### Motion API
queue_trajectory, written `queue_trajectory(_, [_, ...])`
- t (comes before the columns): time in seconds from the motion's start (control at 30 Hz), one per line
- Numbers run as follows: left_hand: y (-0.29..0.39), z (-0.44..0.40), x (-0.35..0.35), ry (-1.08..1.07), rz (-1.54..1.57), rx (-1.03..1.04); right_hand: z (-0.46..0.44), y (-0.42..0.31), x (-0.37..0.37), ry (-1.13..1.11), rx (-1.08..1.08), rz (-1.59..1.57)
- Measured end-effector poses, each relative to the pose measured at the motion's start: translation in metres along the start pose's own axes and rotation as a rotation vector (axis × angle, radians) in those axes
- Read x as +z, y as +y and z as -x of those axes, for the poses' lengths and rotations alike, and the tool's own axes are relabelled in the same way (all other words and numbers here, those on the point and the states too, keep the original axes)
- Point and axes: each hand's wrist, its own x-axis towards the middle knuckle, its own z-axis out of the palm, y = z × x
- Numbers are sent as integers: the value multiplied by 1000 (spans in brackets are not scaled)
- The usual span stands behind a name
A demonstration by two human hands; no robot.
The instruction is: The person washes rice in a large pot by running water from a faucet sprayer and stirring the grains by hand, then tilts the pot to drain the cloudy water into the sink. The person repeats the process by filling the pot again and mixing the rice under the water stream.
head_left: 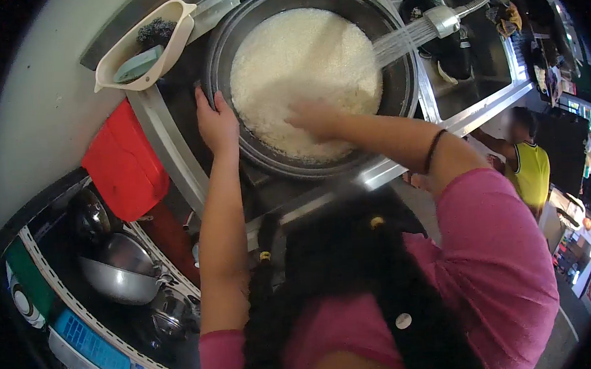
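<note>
A large dark round pot (398, 99) sits over the sink, filled with white rice in cloudy water (301, 44). My left hand (217, 125) grips the pot's left side, with the thumb near the rim. Inside the pot, my right hand (315, 118) is in the rice; motion blur smears its fingers, so their shape is unclear. From the upper right, a spray faucet head (443, 22) sends a stream of water into the pot's right side.
A beige basket (184, 36) with a scouring pad and a green sponge stands upper left. A red cloth (126, 163) hangs below it. Metal bowls (119, 267) rest on a lower-left shelf. A second sink basin (483, 74) lies right; a person in yellow (530, 172) stands beyond.
</note>
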Motion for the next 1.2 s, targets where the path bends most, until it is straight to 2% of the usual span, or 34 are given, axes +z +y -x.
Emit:
queue_trajectory(0.03, [-4,-1,2,9,1,18,18,9,-6,-106,-86,-121])
queue_trajectory(0.1, [-7,-1,3,16,6,30,31,42,-15,-94,-85,-40])
queue_trajectory(0.17, [-4,-1,0,-7,25,23,12,104,6,-147,-125,-11])
queue_trajectory(0.23, [1,-3,-3,-17,31,22,9,102,-63,-217,-19,244])
queue_trajectory(0.3, [-2,-1,-2,-35,25,11,-8,139,-62,106,-116,295])
queue_trajectory(0.37, [-8,-2,2,20,38,92,-1,127,-103,320,13,338])
queue_trajectory(0.4, [-9,-1,3,11,37,93,-4,139,-100,316,19,334])
queue_trajectory(0.47, [-8,-2,4,10,3,49,-22,188,-91,467,173,126])
queue_trajectory(0.53, [-12,-1,5,20,-16,59,-25,206,-66,457,200,90])
queue_trajectory(0.6, [-2,-1,-2,-53,30,-30,-15,211,-49,450,228,61])
queue_trajectory(0.7, [-5,0,2,-13,23,0,5,212,-34,-136,517,-361])
queue_trajectory(0.83, [-10,0,3,11,22,50,17,190,-24,-335,641,-578])
queue_trajectory(0.93, [-1,2,-3,-35,-10,-28,22,174,-19,-380,733,-738])
queue_trajectory(1.03, [1,7,-1,0,10,-16,27,150,-9,-375,825,-955])
queue_trajectory(1.2, [-5,5,-1,58,33,27,34,90,5,-230,927,-1568])
